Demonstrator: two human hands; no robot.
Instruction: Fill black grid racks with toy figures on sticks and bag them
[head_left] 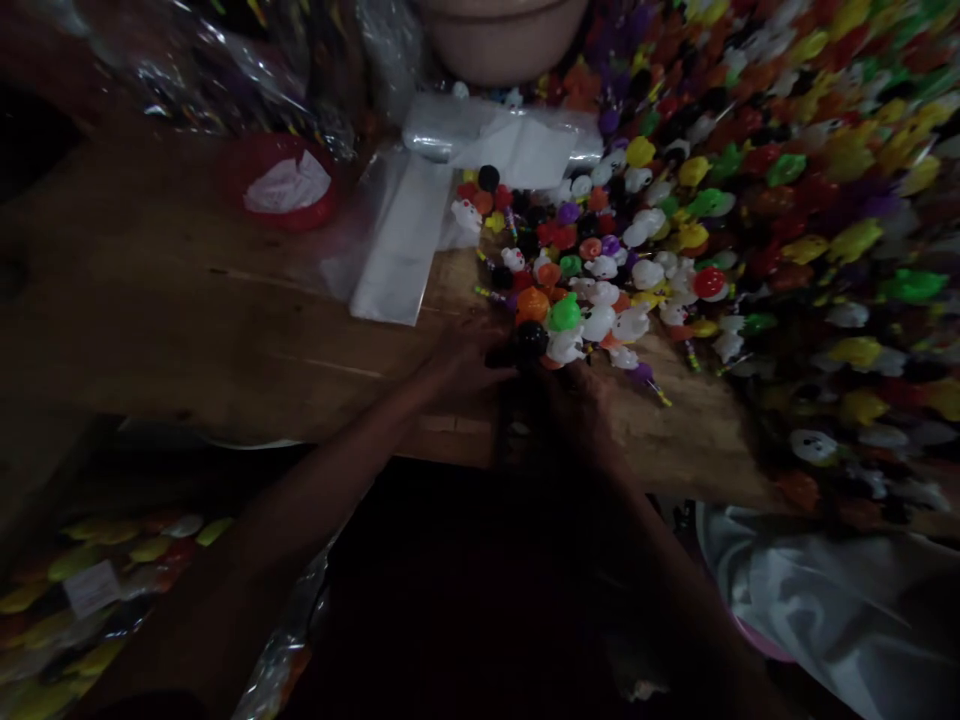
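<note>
A tight cluster of small plastic animal-head toys [566,315], orange, green, white and black, rises just beyond my hands at the table's front edge. My right hand [581,405] is closed around the lower part of this cluster, its fingers mostly in shadow. From the left, my left hand [469,355] reaches to the cluster's side beside a black round head [532,338]. Its fingertips are too dark to make out. Thin beaded stems [495,293] show on some toys lying around the cluster.
A large heap of similar colourful toys [840,240] covers the right side. Clear plastic bags [397,245] and a plastic roll [435,130] lie behind. Further left stands a red bowl [296,212] with white paper; a pale tub [502,40] is at the back. Bagged toys [112,590] sit below left.
</note>
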